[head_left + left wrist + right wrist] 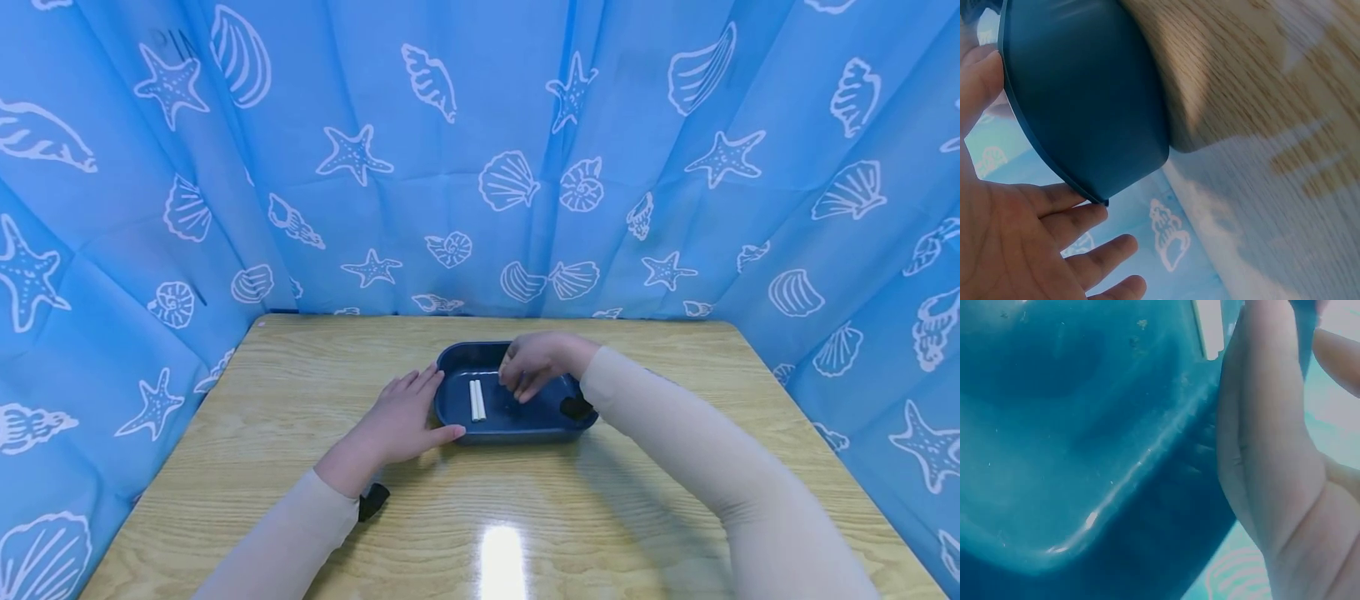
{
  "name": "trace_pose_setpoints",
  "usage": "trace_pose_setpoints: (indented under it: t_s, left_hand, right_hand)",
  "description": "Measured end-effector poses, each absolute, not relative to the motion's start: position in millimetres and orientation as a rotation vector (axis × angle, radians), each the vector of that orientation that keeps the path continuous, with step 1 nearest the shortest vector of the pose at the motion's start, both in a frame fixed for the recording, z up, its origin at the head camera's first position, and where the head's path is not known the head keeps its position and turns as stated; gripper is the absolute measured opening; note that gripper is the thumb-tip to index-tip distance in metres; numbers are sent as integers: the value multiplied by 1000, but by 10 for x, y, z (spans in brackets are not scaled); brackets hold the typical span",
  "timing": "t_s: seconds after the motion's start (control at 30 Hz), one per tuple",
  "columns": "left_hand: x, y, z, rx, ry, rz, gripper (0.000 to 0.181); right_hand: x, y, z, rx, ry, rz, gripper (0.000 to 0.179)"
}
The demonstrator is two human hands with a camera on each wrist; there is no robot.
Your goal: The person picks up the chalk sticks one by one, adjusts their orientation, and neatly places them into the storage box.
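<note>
A dark blue oblong basin [517, 435] stands on the wooden table. Side by side on its floor, toward the left end, lie two slim white sticks [477, 400] that look like chalk; one white stick [1210, 328] also shows in the right wrist view. At the basin's left end, my left hand [405, 417] touches the rim with its fingers spread, thumb [982, 84] at the near side. My right hand [543, 362] reaches down into the basin, right of the sticks, fingers pointing downward. Nothing shows in its grasp; its fingertips run out of the right wrist view.
The wooden table [300, 375] extends around the basin, with a bright light reflection at the front. A blue curtain [465, 200] with white shells and starfish hangs behind and on both sides. Black straps [372, 502] show at the wrists.
</note>
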State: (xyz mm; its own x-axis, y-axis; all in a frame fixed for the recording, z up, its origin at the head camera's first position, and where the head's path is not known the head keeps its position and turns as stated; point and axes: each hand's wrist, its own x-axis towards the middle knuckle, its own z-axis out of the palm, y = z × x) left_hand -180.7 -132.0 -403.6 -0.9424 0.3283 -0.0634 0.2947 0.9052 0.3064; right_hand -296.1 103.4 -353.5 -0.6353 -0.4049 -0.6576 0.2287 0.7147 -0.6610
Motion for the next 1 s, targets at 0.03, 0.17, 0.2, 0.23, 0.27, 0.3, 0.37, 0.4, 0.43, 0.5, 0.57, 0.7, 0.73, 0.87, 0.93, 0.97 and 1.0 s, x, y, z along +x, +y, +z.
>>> trace_pose_setpoints:
  t_s: [0.03,0.17,0.2,0.23,0.27,0.3,0.37,0.4,0.43,0.5,0.57,0.7,0.73,0.87,0.93,0.97,1.0]
  left_hand:
    - [-1807,-1320,-4034,484,2954,450,98]
    - [-1809,-1322,-4029,489,2952,451,98]
    - [-1808,-1322,-4027,490,2952,452,98]
    - [-1807,-1321,-4025,490,2951,454,98]
    - [-1806,-1321,-4024,491,2954,454,98]
    - [-1804,-1321,-4021,494,2956,454,97]
    - [-1803,-1319,-4021,495,2959,455,97]
    - [-1803,-1318,-4020,496,2961,459,97]
    - [-1804,-1319,-4020,498,2963,461,97]
    - [-1804,-1320,-4022,504,2964,466,97]
    - [-1804,-1323,-4026,509,2960,473,97]
    - [-1798,-1324,-4026,515,2954,475,97]
    - [-1797,-1322,-4024,516,2952,474,97]
    - [-1797,-1322,-4012,516,2952,472,97]
    - [-1796,-1321,-4008,516,2951,471,97]
    - [-1795,-1320,-4006,518,2950,472,97]
    - [-1794,-1319,-4007,518,2949,471,97]
  right_hand:
    - [-2957,1048,-3522,-139,2065,-933,23]
    - [-2940,1121,-3473,-160,2085,-924,24]
    - [-2933,1143,-3460,-173,2089,-924,24]
    - [-2926,1166,-3448,-186,2092,-924,22]
    - [-2917,1188,-3430,-199,2092,-922,22]
    - [-2907,1210,-3411,-211,2095,-924,23]
    - [-2888,1256,-3378,-240,2103,-920,22]
    - [-2877,1279,-3360,-253,2108,-915,22]
    - [-2867,1299,-3344,-260,2115,-913,21]
    - [-2843,1338,-3315,-279,2141,-901,18]
    - [-2813,1372,-3296,-309,2168,-887,14]
    - [-2726,1435,-3241,-381,2216,-866,14]
    - [-2704,1452,-3228,-396,2226,-869,14]
    - [-2626,1535,-3181,-449,2252,-892,15]
    - [-2584,1581,-3158,-469,2258,-910,15]
    - [-2559,1604,-3146,-477,2259,-917,16]
    - [-2532,1626,-3133,-488,2264,-921,16]
